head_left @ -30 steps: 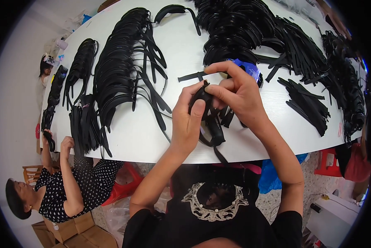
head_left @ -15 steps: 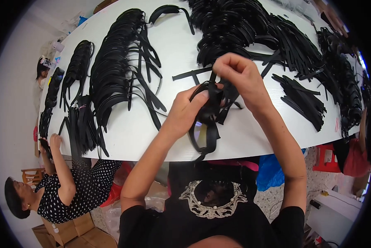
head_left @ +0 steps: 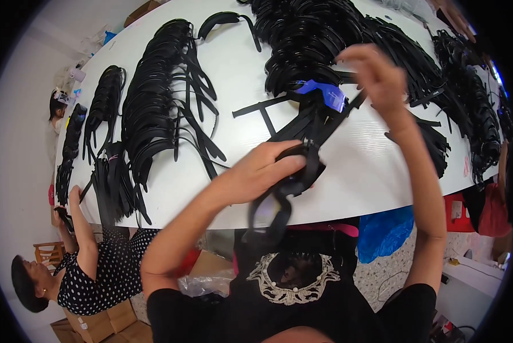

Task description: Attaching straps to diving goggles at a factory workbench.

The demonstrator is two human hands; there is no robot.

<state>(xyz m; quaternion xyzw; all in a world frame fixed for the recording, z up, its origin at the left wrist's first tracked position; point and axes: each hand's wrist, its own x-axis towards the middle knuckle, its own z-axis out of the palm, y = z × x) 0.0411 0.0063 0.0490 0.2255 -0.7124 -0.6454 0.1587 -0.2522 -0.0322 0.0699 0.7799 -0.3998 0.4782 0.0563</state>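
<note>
The left hand (head_left: pixel 262 171) holds the black goggles (head_left: pixel 306 174), with its thumb across them. The goggles are up in the air, right at the left hand's fingers, and their lower end looks blurry. The right hand (head_left: pixel 379 83) is higher up and to the right of the goggles, well apart from them. Its fingers are bent. A black strap (head_left: pixel 337 123) runs from the goggles up toward it, but the hand is too blurry, so I cannot tell if it grips the strap. Past the goggles is a shiny blue piece (head_left: pixel 328 94), and behind that a big black pile (head_left: pixel 302 43). Left of the goggles is a long black row (head_left: pixel 153 97). Right of the goggles are more straps (head_left: pixel 436 146).
</note>
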